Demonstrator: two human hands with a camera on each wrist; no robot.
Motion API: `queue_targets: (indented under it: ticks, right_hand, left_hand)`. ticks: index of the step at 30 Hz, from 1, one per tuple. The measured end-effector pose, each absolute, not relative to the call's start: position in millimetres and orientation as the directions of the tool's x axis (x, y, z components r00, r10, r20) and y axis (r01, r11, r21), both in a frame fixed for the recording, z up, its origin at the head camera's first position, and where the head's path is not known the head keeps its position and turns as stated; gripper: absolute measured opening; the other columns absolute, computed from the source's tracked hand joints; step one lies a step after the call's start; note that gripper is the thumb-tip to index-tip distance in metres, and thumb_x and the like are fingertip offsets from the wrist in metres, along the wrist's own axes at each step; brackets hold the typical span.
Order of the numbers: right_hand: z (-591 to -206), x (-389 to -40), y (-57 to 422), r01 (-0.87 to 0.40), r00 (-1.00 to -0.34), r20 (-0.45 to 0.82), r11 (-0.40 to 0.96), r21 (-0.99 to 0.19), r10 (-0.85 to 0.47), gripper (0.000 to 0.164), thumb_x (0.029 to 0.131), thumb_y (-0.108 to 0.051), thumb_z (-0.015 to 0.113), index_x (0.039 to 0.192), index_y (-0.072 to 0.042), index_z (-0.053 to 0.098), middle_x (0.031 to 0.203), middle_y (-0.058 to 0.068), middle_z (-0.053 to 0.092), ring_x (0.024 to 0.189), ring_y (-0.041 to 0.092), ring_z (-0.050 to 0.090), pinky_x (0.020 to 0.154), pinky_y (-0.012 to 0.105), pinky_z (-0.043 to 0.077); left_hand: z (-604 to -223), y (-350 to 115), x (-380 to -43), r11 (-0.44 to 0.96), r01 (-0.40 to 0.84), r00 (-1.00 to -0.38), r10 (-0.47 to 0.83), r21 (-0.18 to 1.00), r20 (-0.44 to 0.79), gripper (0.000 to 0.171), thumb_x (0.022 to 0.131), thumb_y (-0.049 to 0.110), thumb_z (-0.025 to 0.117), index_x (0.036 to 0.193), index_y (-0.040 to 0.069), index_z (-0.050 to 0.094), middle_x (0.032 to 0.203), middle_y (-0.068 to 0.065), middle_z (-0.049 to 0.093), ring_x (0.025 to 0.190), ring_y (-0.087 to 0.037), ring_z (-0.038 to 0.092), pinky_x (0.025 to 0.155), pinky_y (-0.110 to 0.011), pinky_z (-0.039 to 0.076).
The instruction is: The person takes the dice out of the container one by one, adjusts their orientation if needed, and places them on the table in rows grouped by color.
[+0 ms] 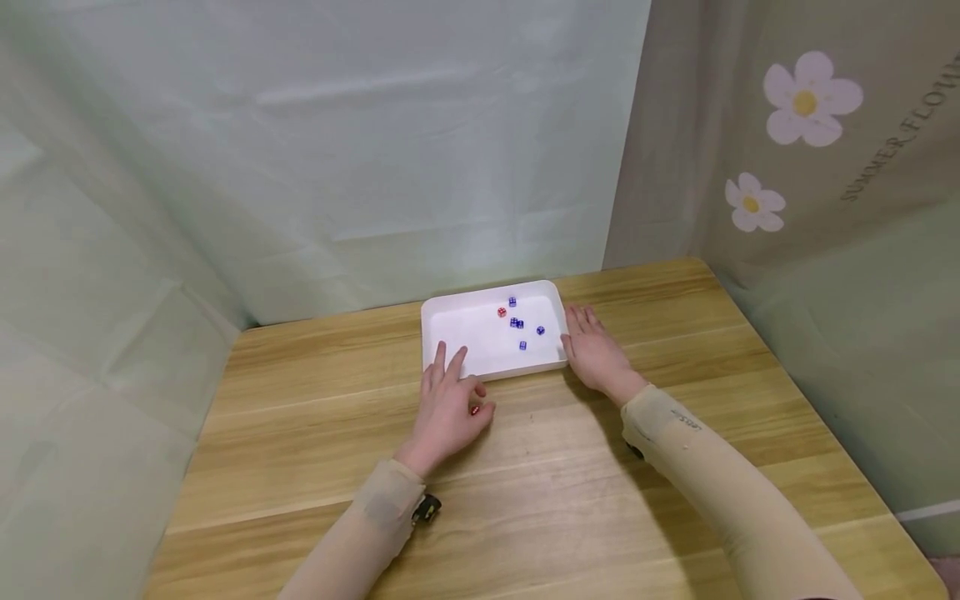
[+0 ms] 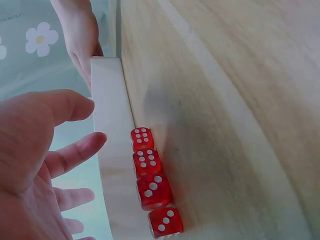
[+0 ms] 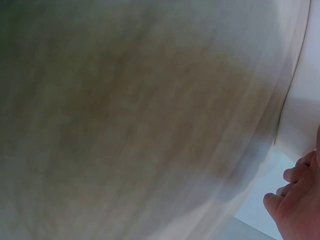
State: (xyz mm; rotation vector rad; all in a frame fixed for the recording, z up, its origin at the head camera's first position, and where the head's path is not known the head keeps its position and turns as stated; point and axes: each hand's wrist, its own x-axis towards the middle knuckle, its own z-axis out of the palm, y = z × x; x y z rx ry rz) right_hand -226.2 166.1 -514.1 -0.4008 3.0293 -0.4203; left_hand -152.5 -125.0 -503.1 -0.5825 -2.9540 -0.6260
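A white tray [image 1: 468, 333] lies near the table's back edge, with several blue dice [image 1: 522, 345] and one red die [image 1: 502, 312] inside. Over its front left side, my left hand [image 1: 446, 412] is spread, thumb and index finger apart. Several red dice [image 2: 154, 191] form a row on the table along the tray's outer front wall, seen in the left wrist view; the hand mostly hides them from the head view. Against the tray's right end rests my right hand [image 1: 596, 354], fingers extended; only part of it shows in the right wrist view.
The wooden table [image 1: 315, 442] extends on both sides of the tray. A pale curtain [image 1: 360, 150] hangs close behind the table, and a flowered cloth [image 1: 690, 142] hangs at the right.
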Motion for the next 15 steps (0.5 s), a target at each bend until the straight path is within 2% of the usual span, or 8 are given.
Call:
queue_targets:
  ticks: [6,15]
  right_hand:
    - [-512.7,-227.2,166.3,-0.252,-0.963,-0.027,0.93,-0.269,-0.269,0.064,0.117,-0.029,0.028,0.164,0.012,0.016,0.172,0.03,0.019,0.16,0.048,0.011,0.13,0.054,0.015]
    - [-514.3,-228.4,166.3,-0.264,-0.96,-0.023,0.934,-0.243,-0.277,0.065,0.117,-0.029,0.03,0.164,0.012,0.016,0.172,0.03,0.02,0.16,0.049,0.013,0.13,0.054,0.017]
  left_hand:
    - [-499.1,-120.2,-154.8,0.839,0.358,-0.934,0.325,0.409,0.149,0.02,0.095,0.035,0.079,0.093,0.016,0.074,0.168,-0.02,0.039,0.163,-0.043,0.004,0.127,-0.063,0.015]
    - [-494.5,-111.3,-163.0,0.81,0.373,-0.928,0.323,0.452,0.187,0.018,0.094,0.033,0.08,0.095,0.016,0.073,0.166,-0.022,0.041,0.162,-0.045,0.009,0.125,-0.066,0.018]
